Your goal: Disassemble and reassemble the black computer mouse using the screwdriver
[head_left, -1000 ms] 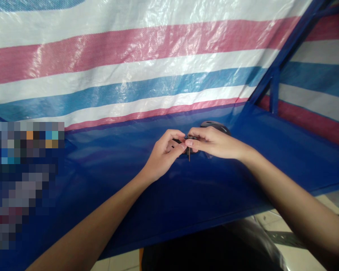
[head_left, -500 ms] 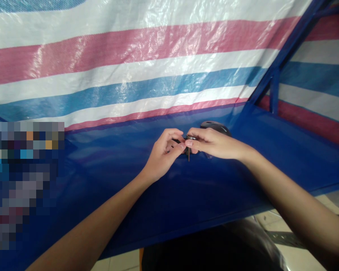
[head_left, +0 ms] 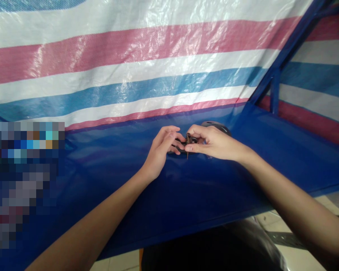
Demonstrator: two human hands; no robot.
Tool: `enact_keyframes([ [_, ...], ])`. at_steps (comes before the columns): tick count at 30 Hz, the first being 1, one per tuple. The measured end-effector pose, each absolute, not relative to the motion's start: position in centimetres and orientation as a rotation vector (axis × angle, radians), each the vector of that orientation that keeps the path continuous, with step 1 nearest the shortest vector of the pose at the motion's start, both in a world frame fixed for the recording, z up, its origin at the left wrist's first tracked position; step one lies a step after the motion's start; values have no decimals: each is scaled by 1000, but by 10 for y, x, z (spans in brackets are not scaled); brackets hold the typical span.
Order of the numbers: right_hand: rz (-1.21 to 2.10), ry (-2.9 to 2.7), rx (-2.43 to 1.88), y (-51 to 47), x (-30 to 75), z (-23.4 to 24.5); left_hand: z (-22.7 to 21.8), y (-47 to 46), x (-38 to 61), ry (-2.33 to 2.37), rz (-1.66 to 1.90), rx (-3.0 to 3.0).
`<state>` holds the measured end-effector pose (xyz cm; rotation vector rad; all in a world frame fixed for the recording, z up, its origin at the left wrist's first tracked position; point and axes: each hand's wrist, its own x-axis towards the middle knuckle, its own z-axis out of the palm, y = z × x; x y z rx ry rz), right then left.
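Between the thumb and forefinger of my right hand (head_left: 214, 142) is a small circuit board (head_left: 187, 142), held on edge. A dark round part like a scroll wheel (head_left: 194, 140) shows beside it. My left hand (head_left: 161, 150) is just left of the board, fingers bent and apart; whether its fingertips touch the board I cannot tell. Beneath the fingers lies a flat black piece (head_left: 175, 150), mostly hidden. Behind my right hand rests a dark, rounded shell (head_left: 219, 126), like the cover of a computer mouse, partly covered by the hand.
My hands are over a blue tabletop (head_left: 164, 210). A striped plastic sheet (head_left: 130, 67) hangs along its back, with a blue frame post (head_left: 290, 45) at the right. Blurred blocks hide the left side. Floor tiles (head_left: 117, 263) show below the front edge.
My left thumb has lifted away from the board and the left fingers have spread. The board has turned in my right hand, showing its face and the round part.
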<state>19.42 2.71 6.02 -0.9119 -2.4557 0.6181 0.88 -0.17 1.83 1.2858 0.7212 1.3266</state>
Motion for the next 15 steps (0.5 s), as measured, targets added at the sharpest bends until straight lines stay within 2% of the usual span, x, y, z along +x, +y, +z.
enact_keyframes([
  [6,277,-2463,-998,22,191,60,23,-1,11,725,1343,1095],
  [15,85,-2546,-1004,21,190,59,25,0,8,679,1258,903],
])
